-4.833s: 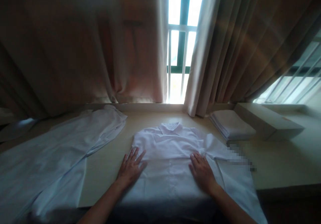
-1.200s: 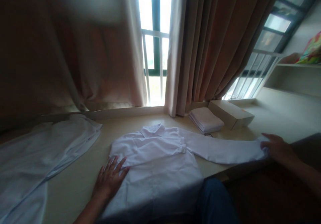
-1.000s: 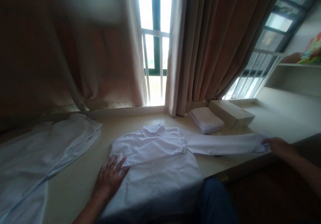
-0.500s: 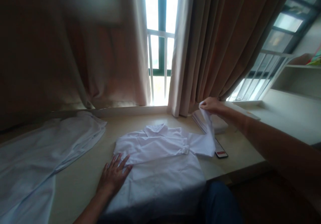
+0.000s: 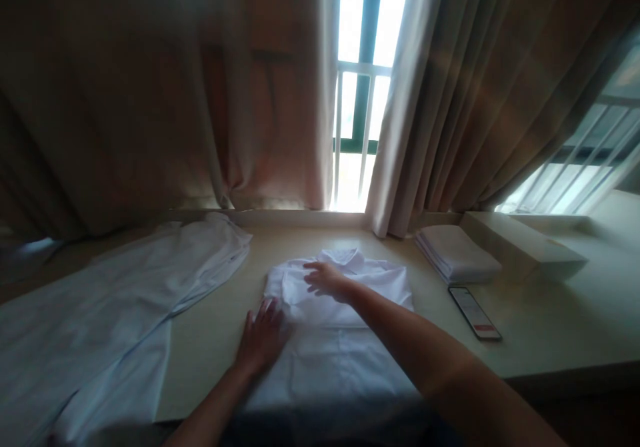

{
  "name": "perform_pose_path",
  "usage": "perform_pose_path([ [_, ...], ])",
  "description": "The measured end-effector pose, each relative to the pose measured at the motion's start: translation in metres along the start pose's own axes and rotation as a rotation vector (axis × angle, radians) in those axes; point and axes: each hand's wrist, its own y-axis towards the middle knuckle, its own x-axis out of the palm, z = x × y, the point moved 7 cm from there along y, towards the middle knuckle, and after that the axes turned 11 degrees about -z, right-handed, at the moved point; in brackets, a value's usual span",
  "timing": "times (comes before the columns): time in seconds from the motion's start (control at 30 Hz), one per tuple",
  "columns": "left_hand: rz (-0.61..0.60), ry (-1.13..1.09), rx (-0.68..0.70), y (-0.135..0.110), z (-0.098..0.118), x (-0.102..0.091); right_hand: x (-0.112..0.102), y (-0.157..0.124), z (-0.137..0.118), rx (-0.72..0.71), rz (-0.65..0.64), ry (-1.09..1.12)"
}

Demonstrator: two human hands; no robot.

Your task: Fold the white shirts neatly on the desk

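Note:
A white collared shirt lies flat on the pale table, its collar toward the window and its lower part reaching the front edge. Both sleeves appear laid inward across its upper part. My left hand, slightly blurred, rests on the shirt's left edge with fingers spread. Over the upper left of the shirt is my right hand, fingers apart and nothing held; my right forearm crosses the shirt and hides some of it. Whether the right fingertips touch the cloth I cannot tell.
More white garments lie loosely spread at the left. To the right sit a folded stack of white cloth, a smartphone and a pale box. Brown curtains hang behind the table.
My right hand has swung from the right to the shirt's upper left, laying the sleeve across and letting it go. My left hand stays at the left edge. The view has turned left.

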Motion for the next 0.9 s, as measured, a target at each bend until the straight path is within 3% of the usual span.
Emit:
perform_pose_path([
  [0.1,-0.066,-0.061,-0.049,0.008,-0.005,0.0,-0.051,-0.02,0.03,0.014,0.155,0.089],
  [0.17,-0.077,-0.129,-0.085,0.015,-0.009,-0.006,-0.098,-0.043,0.049,0.068,0.34,-0.088],
  [0.27,-0.089,-0.36,-0.16,0.026,-0.02,-0.017,-0.158,-0.083,0.082,0.123,0.511,-0.204],
  [0.33,-0.09,-0.555,-0.26,0.034,-0.034,-0.02,-0.186,-0.112,0.107,0.154,0.596,-0.279],
  [0.4,-0.064,-0.679,-0.392,0.041,-0.052,-0.021,-0.201,-0.141,0.13,0.172,0.662,-0.357],
  [0.47,-0.001,-0.773,-0.48,0.046,-0.067,-0.02,-0.2,-0.162,0.15,0.156,0.677,-0.451],
  [0.57,0.077,-0.915,-0.528,0.048,-0.079,-0.017,-0.178,-0.18,0.171,0.072,0.616,-0.654],
  [0.77,0.134,-1.083,-0.54,0.04,-0.082,-0.018,-0.137,-0.188,0.187,-0.002,0.514,-0.962],
  [0.9,0.142,-1.226,-0.512,0.038,-0.077,-0.018,-0.142,-0.192,0.186,0.057,0.638,-0.982],
])
